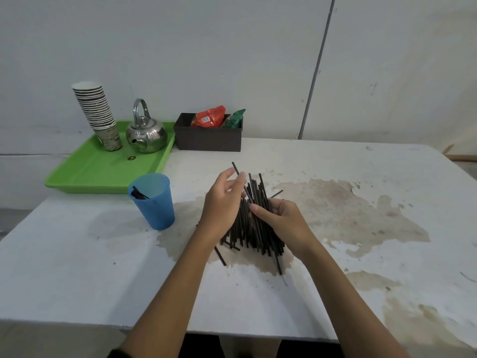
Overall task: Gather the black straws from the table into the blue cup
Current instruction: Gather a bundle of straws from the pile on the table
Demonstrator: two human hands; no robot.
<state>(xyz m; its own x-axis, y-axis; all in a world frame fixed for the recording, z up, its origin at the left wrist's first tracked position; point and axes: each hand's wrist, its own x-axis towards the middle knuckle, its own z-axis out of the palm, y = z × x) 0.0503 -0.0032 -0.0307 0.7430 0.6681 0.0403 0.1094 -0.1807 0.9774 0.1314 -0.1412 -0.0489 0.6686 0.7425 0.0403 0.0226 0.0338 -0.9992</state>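
Fingers of the left hand (224, 200) pinch one thin black plastic straw (238, 178) near its upper part; its far tip sticks out past the fingertips, tilted away toward the wall. Right hand (281, 223) fingers are curled loosely over the heap of black straws (254, 228); can't tell if they actually grip any or just steady the pile.

Pile sits mid-table on the stained white tabletop (361, 228), roughly fanned, with a couple of strays poking out at the near edge. Translucent blue plastic cup (154, 202) stands upright to the left of the pile, near the left hand, with a few straws already inside leaning on the rim. So early in the job: most straws are still on the table.

Risks from here:
- Cup looks light and nearly empty. Knocking the rim with the left hand or jabbing a straw against the wall could tip it and spill what's in.
- Single straw held high up: the low end can swing and miss the mouth.
- Right hand pressing on the pile could roll straws outward, toward the near table edge.
- Green plastic tray (103, 171) just behind the cup limits overshoot room.
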